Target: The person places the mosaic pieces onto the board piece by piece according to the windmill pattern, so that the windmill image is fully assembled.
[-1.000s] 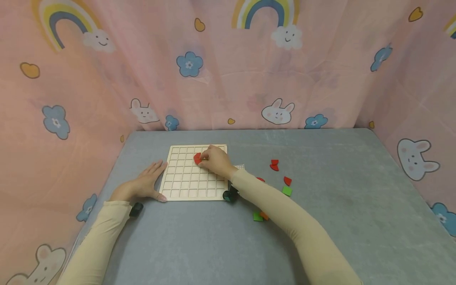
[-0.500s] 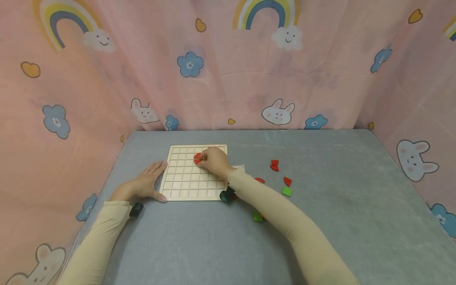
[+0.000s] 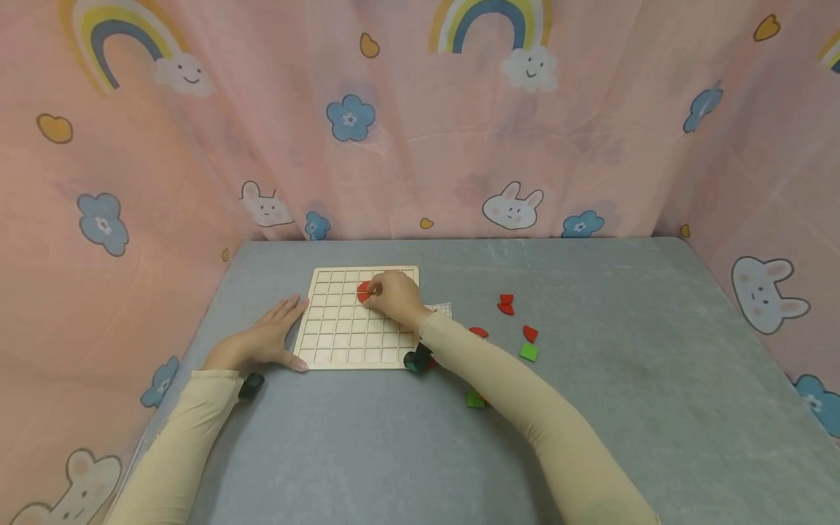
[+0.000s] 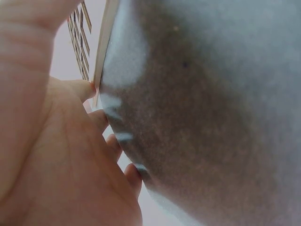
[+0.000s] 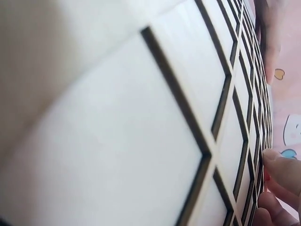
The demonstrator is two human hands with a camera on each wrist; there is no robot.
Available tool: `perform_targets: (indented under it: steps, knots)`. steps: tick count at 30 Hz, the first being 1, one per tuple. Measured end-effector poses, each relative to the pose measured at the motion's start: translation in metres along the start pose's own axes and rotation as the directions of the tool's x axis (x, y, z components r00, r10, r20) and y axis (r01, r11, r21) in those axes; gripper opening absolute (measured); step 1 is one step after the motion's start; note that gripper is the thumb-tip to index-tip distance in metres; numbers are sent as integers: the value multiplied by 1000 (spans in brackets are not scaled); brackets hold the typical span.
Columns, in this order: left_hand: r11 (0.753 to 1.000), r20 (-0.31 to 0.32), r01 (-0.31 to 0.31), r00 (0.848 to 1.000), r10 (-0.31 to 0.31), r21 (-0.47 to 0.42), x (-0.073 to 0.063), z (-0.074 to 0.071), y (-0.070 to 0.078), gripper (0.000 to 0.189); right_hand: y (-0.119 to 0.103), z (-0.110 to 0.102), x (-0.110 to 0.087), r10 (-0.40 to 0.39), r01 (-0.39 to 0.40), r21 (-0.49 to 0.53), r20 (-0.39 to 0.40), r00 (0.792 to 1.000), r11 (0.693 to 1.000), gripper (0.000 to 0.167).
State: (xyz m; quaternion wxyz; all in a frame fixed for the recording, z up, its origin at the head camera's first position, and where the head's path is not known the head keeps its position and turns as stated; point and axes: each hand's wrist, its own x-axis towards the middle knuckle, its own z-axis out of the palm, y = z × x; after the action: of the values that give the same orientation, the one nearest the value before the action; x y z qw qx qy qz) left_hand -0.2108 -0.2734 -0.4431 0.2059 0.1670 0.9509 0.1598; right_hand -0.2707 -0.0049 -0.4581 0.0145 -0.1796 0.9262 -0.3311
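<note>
A pale wooden grid board (image 3: 337, 321) lies on the grey table. My left hand (image 3: 269, 337) is spread along its left edge, with fingertips and thumb touching the rim. In the left wrist view, the fingers (image 4: 87, 89) reach that edge straight. My right hand (image 3: 397, 297) is over the board's upper part, thumb and forefinger pinching a red piece mostly hidden by the fingers. Just left of those fingertips, red rounded pieces (image 3: 363, 293) show on the grid cells. The right wrist view catches the right hand (image 5: 282, 183) at its edge, with a sliver of red between the fingers.
Right of the board lie loose red quarter-round pieces (image 3: 529, 334), a green square (image 3: 529, 352) and another green piece (image 3: 475, 399). A small printed grid sheet (image 3: 442, 309) is partly under the right forearm. A pink patterned curtain (image 3: 420, 146) surrounds the table.
My right wrist and forearm have shifted slightly left, while the fingers stay at the same red pieces. The left hand and the board have not moved.
</note>
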Motion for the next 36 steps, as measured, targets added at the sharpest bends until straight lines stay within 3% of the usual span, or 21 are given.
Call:
perform_targets:
  steps: [25, 31, 36]
  knots:
    - [1000, 9, -4, 1000, 4, -11, -1, -2, -2, 143, 0, 1, 1, 21, -20, 38, -11, 1000, 999, 19]
    - [1000, 8, -10, 1000, 10, -13, -2, -1, -3, 141, 4, -4, -2, -20, 19, 126, 4, 1000, 992, 17]
    - [1000, -5, -14, 1000, 14, -12, -2, -1, -2, 140, 11, -21, -10, -93, 79, 239, 48, 994, 968, 20]
